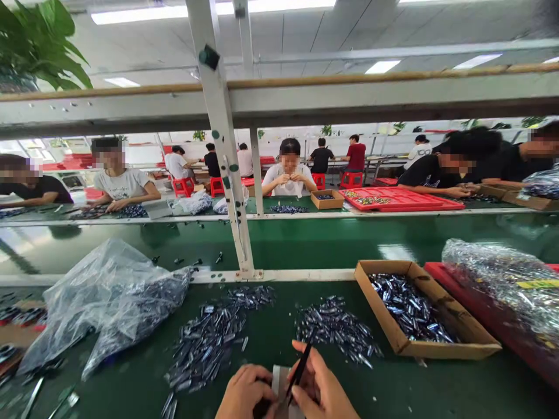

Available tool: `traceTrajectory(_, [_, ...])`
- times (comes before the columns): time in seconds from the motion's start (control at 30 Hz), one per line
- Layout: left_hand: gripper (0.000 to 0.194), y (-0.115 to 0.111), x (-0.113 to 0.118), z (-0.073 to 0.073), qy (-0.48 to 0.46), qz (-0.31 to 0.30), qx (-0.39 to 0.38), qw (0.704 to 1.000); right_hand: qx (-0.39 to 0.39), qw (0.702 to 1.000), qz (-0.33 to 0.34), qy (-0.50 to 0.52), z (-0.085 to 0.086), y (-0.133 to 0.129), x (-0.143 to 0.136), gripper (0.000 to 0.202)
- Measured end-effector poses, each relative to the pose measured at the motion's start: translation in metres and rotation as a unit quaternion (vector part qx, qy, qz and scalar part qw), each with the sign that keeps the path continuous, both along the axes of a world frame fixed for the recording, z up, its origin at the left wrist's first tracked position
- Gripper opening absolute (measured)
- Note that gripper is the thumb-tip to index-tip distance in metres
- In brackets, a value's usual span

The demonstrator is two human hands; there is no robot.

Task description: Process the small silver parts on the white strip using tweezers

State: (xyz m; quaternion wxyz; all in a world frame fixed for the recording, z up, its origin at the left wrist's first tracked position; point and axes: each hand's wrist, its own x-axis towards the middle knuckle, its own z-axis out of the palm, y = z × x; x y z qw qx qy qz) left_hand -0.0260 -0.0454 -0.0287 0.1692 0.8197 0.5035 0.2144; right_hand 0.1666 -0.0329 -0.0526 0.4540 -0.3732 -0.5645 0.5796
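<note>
At the bottom middle, my right hand (324, 385) is closed around a pair of black tweezers (302, 365). The tweezers slant, with one end toward a light grey flat piece (279, 379). My left hand (248, 391) grips the left side of that piece with curled fingers. Anything small at the tweezers' lower end is hidden or too small to make out. Ahead to the left lies a heap of dark shiny small parts (205, 343). A second heap of similar parts (336, 327) spreads just beyond my right hand.
A cardboard box (449, 350) of shiny parts stands right, beside a red tray (515, 343) under a plastic bag (502, 285). Another clear bag (109, 285) lies left, near loose metal tools (32, 398). A white post (238, 221) rises ahead. Several co-workers sit opposite.
</note>
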Motion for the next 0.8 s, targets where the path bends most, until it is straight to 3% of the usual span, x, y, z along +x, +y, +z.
traceTrajectory(0.1, [0.014,-0.009,0.005,0.005,-0.013,0.044,-0.013,0.999,0.013,0.999,0.018,-0.030,0.010,-0.008,0.007,0.052])
traceTrajectory(0.23, [0.015,-0.014,0.011,0.014,-0.027,0.069,-0.024,0.997,0.002,0.998,0.016,-0.053,0.021,-0.012,0.012,0.050])
traceTrajectory(0.8, [0.014,-0.012,0.009,0.013,-0.065,0.034,-0.051,0.996,-0.020,0.989,0.027,-0.144,0.025,-0.018,0.022,0.045])
